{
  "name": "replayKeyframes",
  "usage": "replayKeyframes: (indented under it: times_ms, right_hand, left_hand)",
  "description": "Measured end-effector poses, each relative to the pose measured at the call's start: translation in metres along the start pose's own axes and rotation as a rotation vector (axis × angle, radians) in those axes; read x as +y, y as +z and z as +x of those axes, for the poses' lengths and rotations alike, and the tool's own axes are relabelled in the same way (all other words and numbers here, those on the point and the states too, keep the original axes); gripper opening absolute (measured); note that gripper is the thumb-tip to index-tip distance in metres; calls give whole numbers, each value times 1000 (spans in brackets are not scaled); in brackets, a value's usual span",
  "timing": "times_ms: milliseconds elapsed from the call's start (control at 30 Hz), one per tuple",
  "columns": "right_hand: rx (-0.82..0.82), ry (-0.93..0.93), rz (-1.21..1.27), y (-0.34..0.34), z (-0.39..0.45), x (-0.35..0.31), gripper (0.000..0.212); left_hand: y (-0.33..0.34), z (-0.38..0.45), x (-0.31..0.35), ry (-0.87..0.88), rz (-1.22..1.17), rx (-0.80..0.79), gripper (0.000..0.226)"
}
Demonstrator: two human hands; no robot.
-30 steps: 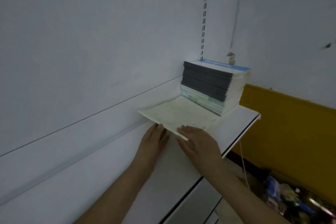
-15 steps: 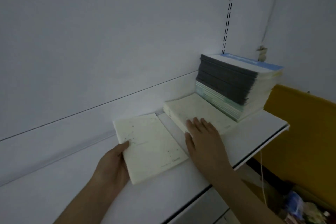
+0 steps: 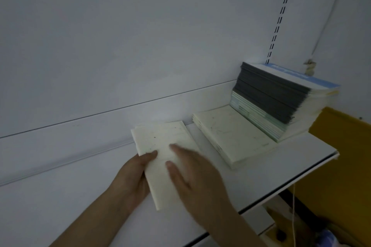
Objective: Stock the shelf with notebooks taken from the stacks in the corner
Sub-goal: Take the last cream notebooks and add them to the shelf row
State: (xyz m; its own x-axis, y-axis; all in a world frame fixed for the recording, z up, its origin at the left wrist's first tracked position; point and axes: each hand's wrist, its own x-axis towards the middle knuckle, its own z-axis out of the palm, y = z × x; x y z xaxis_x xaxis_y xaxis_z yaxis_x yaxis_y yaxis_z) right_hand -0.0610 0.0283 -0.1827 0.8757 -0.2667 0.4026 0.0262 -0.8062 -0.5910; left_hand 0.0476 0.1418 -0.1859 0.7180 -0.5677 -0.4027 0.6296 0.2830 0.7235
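My left hand (image 3: pixel 131 178) gripped the cream notebook (image 3: pixel 160 154) by its near left edge, thumb curled on top, the book lying on the white shelf (image 3: pixel 301 152). My right hand (image 3: pixel 197 178) lay flat on its cover, fingers straight. It looked light, thin and bendy, best held along an edge. Right of it sat a low cream stack (image 3: pixel 234 134), then a tall grey-spined stack (image 3: pixel 281 100) in the corner.

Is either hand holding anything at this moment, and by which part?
The left hand grips the cream-coloured flat notebook by its left edge, thumb on the cover. The right hand lies open over it, blurred.
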Motion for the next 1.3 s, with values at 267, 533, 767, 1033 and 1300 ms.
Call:
replayKeyframes:
  times_ms: [267, 533, 767, 1033, 1300]
  right_hand:
    - [117, 331, -474, -15, 10, 94, 50]
    - [190, 227, -231, -18, 1, 32, 40]
    - [-47, 166, 190, -2, -6, -9, 67]
    - [47, 188, 781, -52, 46, -3, 51]
    - [39, 278, 924, -33, 44, 14, 56]
  left_hand:
    - [-1, 1, -2, 21, 6, 26, 32]
    - [1, 1, 3, -21, 6, -44, 43]
    - [-2, -5, 5, 25, 57, -124, 40]
    - [9, -29, 24, 617, 507, -47, 24]
    - [-9, -33, 19, 377, 747, -247, 41]
